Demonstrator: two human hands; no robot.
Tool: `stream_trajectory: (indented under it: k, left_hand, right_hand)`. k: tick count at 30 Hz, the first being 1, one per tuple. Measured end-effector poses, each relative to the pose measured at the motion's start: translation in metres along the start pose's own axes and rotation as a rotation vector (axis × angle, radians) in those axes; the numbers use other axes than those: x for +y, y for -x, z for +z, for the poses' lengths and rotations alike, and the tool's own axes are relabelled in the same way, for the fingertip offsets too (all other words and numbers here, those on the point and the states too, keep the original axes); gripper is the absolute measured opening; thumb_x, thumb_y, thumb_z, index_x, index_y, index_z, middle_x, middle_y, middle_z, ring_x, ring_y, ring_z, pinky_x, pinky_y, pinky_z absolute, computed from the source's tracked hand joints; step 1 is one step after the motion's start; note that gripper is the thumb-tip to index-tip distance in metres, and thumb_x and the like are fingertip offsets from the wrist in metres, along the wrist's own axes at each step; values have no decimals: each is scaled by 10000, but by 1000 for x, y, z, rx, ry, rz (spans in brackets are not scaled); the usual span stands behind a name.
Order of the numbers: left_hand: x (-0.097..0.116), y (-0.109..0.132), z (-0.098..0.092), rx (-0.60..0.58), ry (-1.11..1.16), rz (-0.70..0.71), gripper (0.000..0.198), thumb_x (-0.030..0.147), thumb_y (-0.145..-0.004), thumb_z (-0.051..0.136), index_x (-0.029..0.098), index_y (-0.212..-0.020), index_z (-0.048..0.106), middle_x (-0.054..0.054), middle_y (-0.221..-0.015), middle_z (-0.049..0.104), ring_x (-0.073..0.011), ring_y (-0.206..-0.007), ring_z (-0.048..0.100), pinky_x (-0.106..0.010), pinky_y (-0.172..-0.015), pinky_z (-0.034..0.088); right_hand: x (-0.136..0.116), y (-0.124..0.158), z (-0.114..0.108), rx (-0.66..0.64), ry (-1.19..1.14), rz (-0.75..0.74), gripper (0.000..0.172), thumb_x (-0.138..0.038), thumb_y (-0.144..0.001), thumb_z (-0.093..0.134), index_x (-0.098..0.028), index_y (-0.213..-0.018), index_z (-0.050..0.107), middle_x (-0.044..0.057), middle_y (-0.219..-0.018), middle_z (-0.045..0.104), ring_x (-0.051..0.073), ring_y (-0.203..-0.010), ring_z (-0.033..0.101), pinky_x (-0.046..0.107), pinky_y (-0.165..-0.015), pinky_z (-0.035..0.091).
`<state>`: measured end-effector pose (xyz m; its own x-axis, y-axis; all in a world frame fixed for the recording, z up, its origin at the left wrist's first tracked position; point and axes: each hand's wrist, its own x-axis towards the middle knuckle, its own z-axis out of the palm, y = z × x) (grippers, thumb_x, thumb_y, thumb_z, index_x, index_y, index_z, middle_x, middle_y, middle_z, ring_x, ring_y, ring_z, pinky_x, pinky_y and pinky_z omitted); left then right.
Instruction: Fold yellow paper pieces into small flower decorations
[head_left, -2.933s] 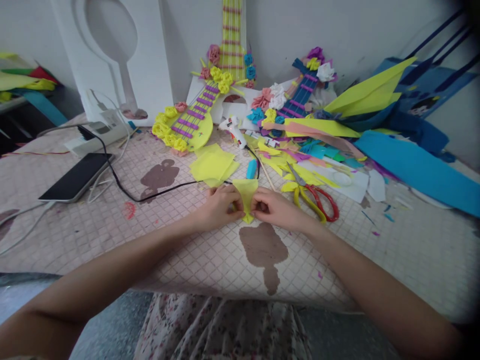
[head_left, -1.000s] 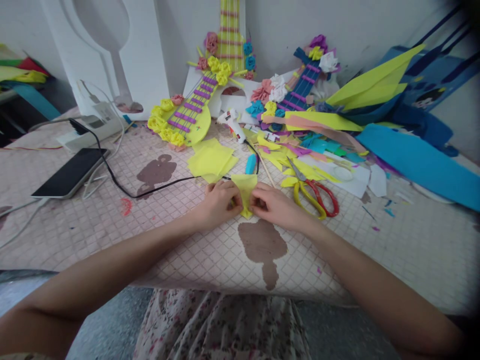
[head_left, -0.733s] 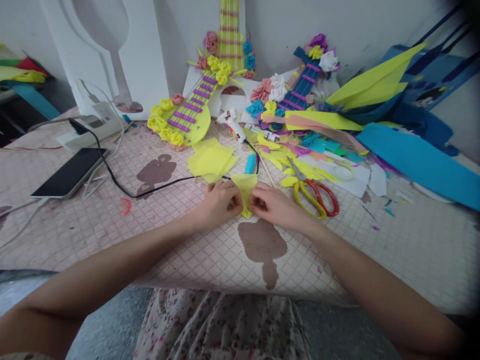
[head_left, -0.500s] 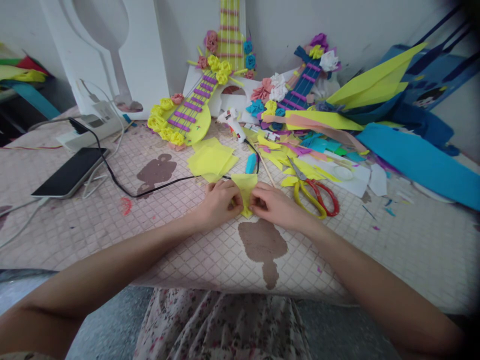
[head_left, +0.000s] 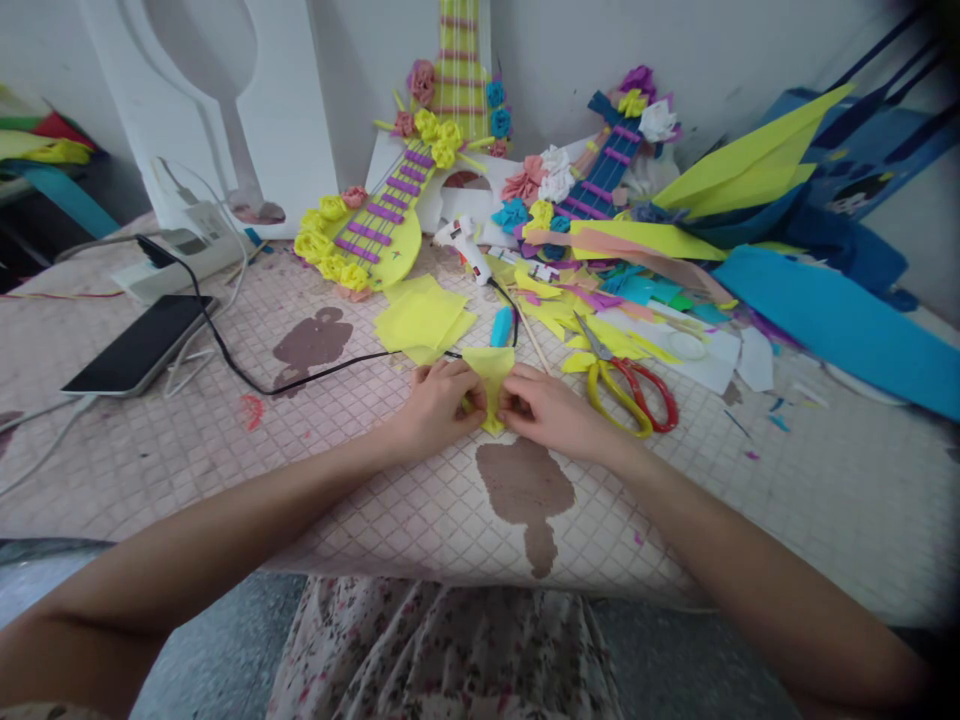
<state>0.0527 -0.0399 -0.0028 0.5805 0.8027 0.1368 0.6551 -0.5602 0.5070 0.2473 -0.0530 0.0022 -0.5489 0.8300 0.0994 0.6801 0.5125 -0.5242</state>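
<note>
Between my two hands is a small piece of yellow crepe paper [head_left: 491, 375], upright near the table's front edge and narrowing to a point at the bottom. My left hand [head_left: 444, 402] pinches its left side, with thumb and fingertips together. On the opposite side my right hand [head_left: 551, 408] pinches the paper the same way. The fingers cover part of its lower edges. Just behind my left hand lies a stack of yellow paper squares [head_left: 424, 315]. Scissors [head_left: 626, 385] with one yellow and one red handle rest open to the right of my right hand.
A white glue gun [head_left: 465, 250] lies behind the hands, its black cord [head_left: 300, 378] crossing the table leftward. A phone [head_left: 139, 345] and power strip [head_left: 184, 260] are at left. Paper-flowered guitar shapes [head_left: 382, 215] stand at the back; paper scraps [head_left: 637, 290] and blue sheets [head_left: 847, 320] lie right.
</note>
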Motion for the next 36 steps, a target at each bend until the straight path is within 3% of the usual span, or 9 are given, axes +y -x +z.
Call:
stream_trajectory:
  k: [23,36]
  left_hand:
    - [4,2,-4,-34,-3,28,48,185,-809,566,198,-805,612,-31,-939,590,-212,-969,496,-407,-897,319]
    - [0,3,-5,-71,-33,75,90,286,-795,610,196,-808,610,-44,-968,586,-222,-987,500,-404,-881,323]
  right_hand:
    - [2,0,0,-31,-13,1,63,-141,-817,530,-190,-802,493,28,-890,487,151,-802,512,274,-707,398]
    - [-1,2,-7,-86,-49,-6,64,-139,-796,546,-190,-819,515,26,-906,477,150,-816,538,277,-717,423]
